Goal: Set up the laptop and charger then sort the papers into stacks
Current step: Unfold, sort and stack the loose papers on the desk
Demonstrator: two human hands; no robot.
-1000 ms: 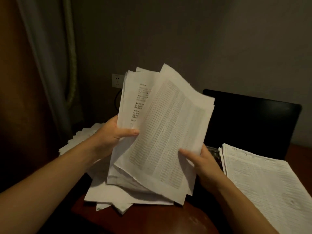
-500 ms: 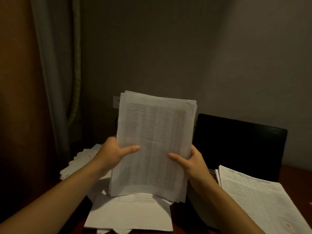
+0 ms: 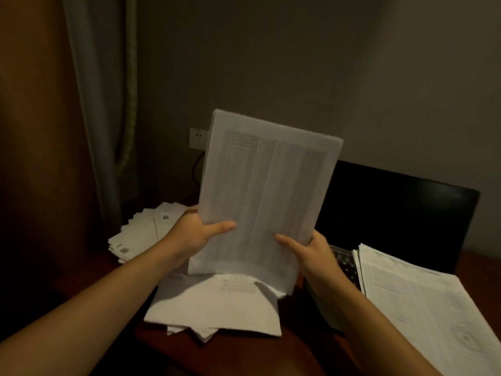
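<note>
Left hand (image 3: 195, 234) and right hand (image 3: 311, 253), each grip clasping the sheaf (image 3: 265, 191), have squared its once-fanned pages above the pile (image 3: 217, 308); stacking looks next.

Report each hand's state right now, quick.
Left hand: grips the sheaf of printed papers, lower left edge.
Right hand: grips the same sheaf, lower right edge.

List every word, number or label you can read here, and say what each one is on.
Nothing here can be read.
The sheaf of papers: columns of fine print, too blurred.
The right paper stack: a printed table, too small.
The fanned paper stack: small dark square marks, print unreadable.
The laptop keyboard: key legends too dark.
</note>
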